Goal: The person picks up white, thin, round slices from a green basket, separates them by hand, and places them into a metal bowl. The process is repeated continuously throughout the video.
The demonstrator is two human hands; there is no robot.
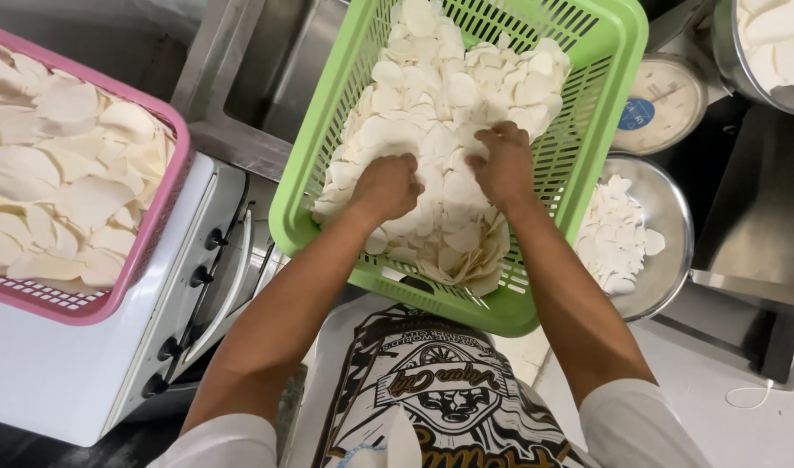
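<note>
Digging both hands (left (387,186), right (504,165)) clenched into white slices (440,95) | green basket (605,104) long axis runs away, tilted.

Fingertips of hands (445,178) buried in slices (432,95).

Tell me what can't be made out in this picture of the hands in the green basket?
Head view only:
- Fingertips of the left hand and right hand: buried in the white slices, so any grip is hidden.
- Floor of the green basket: covered by slices.
- Pink basket: cut off by the left edge.
- Steel bowl: partly behind the green basket.
</note>
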